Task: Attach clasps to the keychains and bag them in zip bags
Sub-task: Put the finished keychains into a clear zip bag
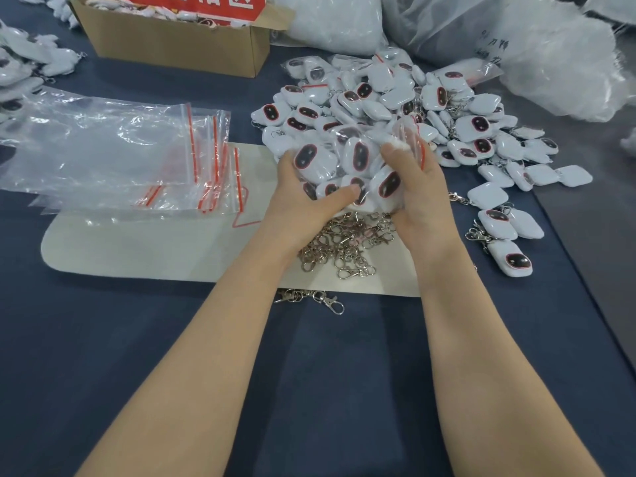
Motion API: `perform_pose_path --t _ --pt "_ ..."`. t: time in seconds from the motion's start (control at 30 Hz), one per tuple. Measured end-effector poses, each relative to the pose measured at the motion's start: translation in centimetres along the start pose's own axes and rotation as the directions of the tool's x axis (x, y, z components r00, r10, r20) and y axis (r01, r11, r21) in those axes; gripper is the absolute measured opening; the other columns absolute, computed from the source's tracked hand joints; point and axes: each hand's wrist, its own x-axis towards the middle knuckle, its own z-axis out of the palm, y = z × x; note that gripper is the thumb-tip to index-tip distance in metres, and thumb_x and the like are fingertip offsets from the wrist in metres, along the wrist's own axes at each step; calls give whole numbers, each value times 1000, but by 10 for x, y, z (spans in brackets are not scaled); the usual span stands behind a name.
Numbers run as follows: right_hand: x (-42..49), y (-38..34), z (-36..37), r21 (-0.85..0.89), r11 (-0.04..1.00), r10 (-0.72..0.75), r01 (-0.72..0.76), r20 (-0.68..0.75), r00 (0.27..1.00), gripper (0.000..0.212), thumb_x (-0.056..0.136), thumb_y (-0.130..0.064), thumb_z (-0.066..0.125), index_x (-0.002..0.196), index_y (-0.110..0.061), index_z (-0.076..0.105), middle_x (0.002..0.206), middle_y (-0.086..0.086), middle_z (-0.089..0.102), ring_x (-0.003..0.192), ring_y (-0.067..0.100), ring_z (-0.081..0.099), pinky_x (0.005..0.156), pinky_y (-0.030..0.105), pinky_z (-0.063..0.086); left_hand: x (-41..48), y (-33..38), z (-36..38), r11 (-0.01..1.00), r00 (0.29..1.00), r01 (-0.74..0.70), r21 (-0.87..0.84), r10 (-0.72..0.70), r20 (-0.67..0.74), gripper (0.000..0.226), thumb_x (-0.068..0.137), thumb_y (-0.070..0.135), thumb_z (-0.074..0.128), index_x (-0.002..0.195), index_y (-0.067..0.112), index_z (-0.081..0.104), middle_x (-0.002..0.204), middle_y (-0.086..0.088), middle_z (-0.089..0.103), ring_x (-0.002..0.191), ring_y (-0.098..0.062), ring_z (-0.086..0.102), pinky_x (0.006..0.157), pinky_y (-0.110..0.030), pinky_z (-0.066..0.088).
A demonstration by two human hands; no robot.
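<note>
Two flanks: zip bags [113, 146] are lying left, keychains [476, 127] right.
Left hand [303, 196], right hand [425, 197]: both are gripping a filled bag [358, 156].

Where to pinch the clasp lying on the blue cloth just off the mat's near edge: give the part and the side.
Pinch the clasp across its hook loop, from above on the near right. It lies flat on the cloth, loop end free, while its ring end seems to lie against other clasps to the left.
</note>
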Motion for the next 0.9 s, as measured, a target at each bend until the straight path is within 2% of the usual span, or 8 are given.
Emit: perform_pose_path --t 0.1,0.2,0.3,0.43,0.53,0.67,0.77,0.9 --pt "0 3 0 -43 999 -15 16 22 1000 45 90 -3 61 134 -4 50 126 21 61 115 36 61 102 57 45 1 -3 0 999 999 -14 44 15 -32 98 72 28 80 146 32 16 101 33 43 92 14 49 99 -34 48" --pt "1 2 -2 -22 999 -24 25 54 998 48 89 -2 60 136 -4 49 126 19 62 115 34 62 103 56 44 0 -1 1 996 996 -55 73 59 -60 100 74 35 79 149 30 13 114 33 43 94 19 48 88 -10 42" --pt "-1 -1 -3 -8 1000 -24 25 125 992 49 85 -4 62 133 -9 51 120 13 66 109 31 65 99 50 49 -1 4 -1 998 990 -32 59 40 -137 93 75 51 72 148 32 17 144 5 39 122 -9 45 98 -30 41" --pt "-4 -5 -3 -40 999 -5 14 218 976 57 81 -5 63 136 -9 48 120 10 66 108 27 65 92 41 52 -1 10 -10 999 963 -48 -11 44 -264 69 80 49 68 138 31 35 127 7 47 112 -9 49 90 -27 43" --pt "-4 -5 -3 -77 997 12 8 257 966 56 81 -4 63 135 -12 49 122 9 66 112 27 64 97 42 51 2 11 -16 996 970 29 -80 -47 -237 50 80 44 70 123 31 49 117 2 55 104 -11 57 90 -36 49" --pt "-5 -4 -4 -106 994 36 -7 273 961 49 82 -3 61 130 -15 53 116 6 69 107 24 66 95 41 52 3 9 -14 998 960 3 -56 -19 -281 46 80 39 72 119 29 50 107 5 59 97 -7 58 70 -20 43" --pt "-4 -5 -5 -108 994 39 -9 278 960 47 85 -2 60 130 -13 53 114 6 69 104 24 67 91 38 53 0 10 -12 985 939 -134 110 162 -302 68 77 48 71 133 27 38 122 11 53 109 -2 50 85 -15 36" --pt "-4 -3 -5 -131 991 37 -4 254 966 49 88 -1 60 134 -14 51 109 2 71 103 20 68 89 34 53 0 4 -7 901 936 -205 382 295 -193 82 78 39 73 144 22 29 142 3 38 130 -10 34 108 -34 34"
